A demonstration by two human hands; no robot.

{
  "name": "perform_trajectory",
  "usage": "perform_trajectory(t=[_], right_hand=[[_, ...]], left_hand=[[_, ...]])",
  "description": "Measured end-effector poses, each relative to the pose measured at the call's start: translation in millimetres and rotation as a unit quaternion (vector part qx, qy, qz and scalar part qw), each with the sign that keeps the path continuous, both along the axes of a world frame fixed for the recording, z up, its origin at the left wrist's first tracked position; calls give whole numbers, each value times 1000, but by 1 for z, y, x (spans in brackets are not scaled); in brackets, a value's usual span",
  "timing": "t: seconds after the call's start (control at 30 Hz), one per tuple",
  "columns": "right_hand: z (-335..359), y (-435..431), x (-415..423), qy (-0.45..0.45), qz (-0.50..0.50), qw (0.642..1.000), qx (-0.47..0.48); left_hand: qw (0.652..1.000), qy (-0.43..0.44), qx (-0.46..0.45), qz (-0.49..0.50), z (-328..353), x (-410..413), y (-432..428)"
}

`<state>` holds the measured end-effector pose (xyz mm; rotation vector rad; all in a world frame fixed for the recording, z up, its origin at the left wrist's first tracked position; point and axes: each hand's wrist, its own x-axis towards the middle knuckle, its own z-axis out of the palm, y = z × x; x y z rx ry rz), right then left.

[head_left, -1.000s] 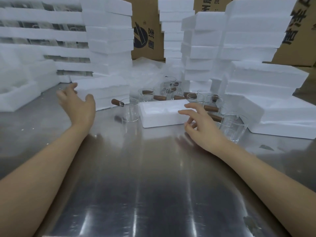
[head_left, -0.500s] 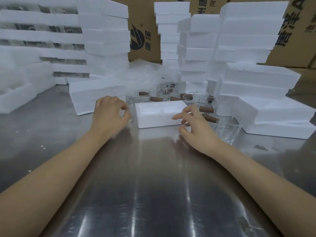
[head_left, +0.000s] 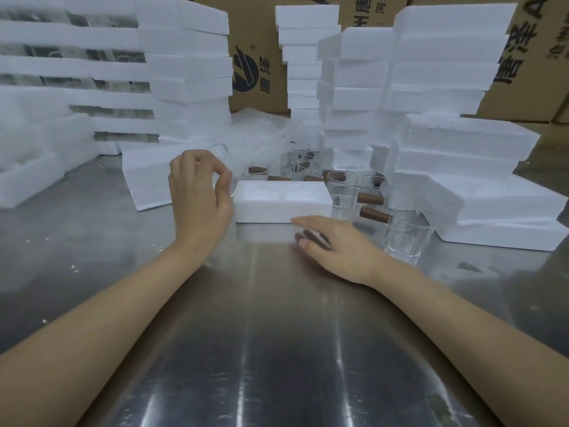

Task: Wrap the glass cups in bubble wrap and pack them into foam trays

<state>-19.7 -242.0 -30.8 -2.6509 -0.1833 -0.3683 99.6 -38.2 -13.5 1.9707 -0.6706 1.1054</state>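
Head view: left hand (head_left: 198, 198) raised off the surface (head_left: 277, 334), fingers curled round a glass cup (head_left: 219, 149); only the rim shows above the knuckles, the rest hidden behind the hand. It sits just left of the open foam tray (head_left: 281, 200), above its near-left corner. Right hand (head_left: 334, 245) flat, fingers straight and together, resting on the surface with fingertips touching the tray's front wall; holds nothing.

More cups (head_left: 341, 192) stand bunched behind and right of the tray, brown handles pointing various ways. One larger cup (head_left: 408, 234) stands just beside the right wrist. Bubble wrap (head_left: 261, 134) lies in a loose heap further back, between the foam stacks (head_left: 184, 72). Cartons (head_left: 261, 57) behind all.

Risks, as judged:
- Cup held appears unwrapped; going into the tray bare skips the wrapping.
- Grip is mostly hidden; smooth glass may slip and strike steel.
- Right wrist drawn back or swung sideways could knock the near cup.
- Tray is light; unsteadied, it may slide.
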Motion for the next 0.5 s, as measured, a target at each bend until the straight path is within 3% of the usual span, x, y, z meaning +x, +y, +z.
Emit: perform_trajectory(t=[0.1, 0.17, 0.23, 0.3, 0.4, 0.5], right_hand=[[6, 3, -2, -40, -18, 971, 236], [10, 8, -2, -18, 8, 915, 403], [11, 13, -2, 6, 40, 857, 514], [12, 17, -2, 4, 56, 831, 554], [13, 16, -4, -11, 90, 795, 600], [16, 14, -7, -11, 109, 775, 622]], left_hand=[[992, -83, 85, -52, 4, -15, -8], [974, -147, 148, -87, 3, -24, -15], [953, -175, 202, -144, -1, -31, -22], [948, -120, 223, -191, -10, -35, -27], [952, -66, 241, -175, -7, -40, -31], [958, -68, 195, -197, -4, -35, -24]])
